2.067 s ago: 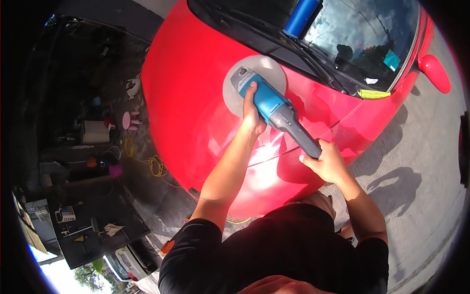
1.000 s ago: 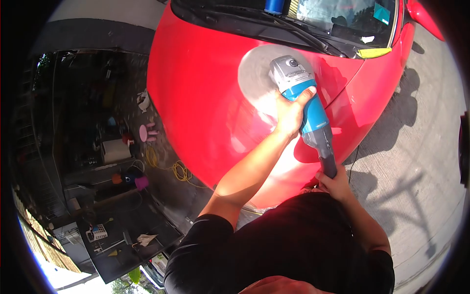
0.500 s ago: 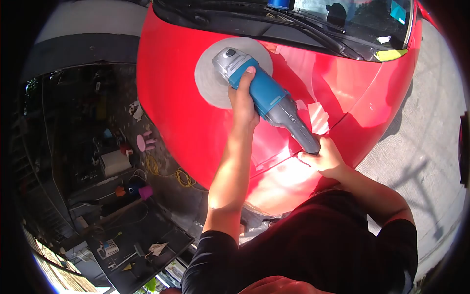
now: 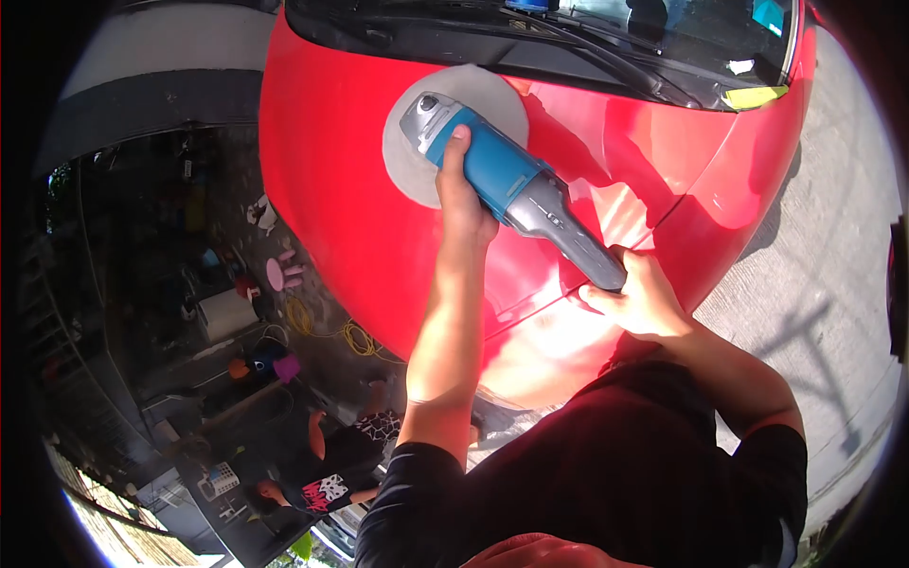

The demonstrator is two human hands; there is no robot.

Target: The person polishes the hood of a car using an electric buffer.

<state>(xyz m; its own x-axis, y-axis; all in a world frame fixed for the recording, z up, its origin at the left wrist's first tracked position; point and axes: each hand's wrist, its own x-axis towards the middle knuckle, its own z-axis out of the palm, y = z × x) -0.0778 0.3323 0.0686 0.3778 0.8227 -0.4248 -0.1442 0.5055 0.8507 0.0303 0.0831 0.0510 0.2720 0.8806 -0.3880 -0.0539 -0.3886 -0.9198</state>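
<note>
A blue and grey power polisher (image 4: 497, 175) with a wide, round, pale pad (image 4: 414, 170) lies against the red car hood (image 4: 331, 161). My left hand (image 4: 464, 185) is wrapped round the blue body near the grey head, its thumb on top. Closed round the dark rear handle is my right hand (image 4: 636, 295). The pad is partly covered by the tool.
Beyond the hood are the windshield and wipers (image 4: 615, 62), with a yellow item (image 4: 756, 97) at the corner. At the lower left a person (image 4: 331, 459) is beside a dark table (image 4: 213, 516). Yellow cord (image 4: 358, 338) and a pink stool (image 4: 282, 272) are on the ground.
The polisher went right, then back left across the hood with both hands on it. It has barely shifted since half a second ago. A person has appeared at the lower left.
</note>
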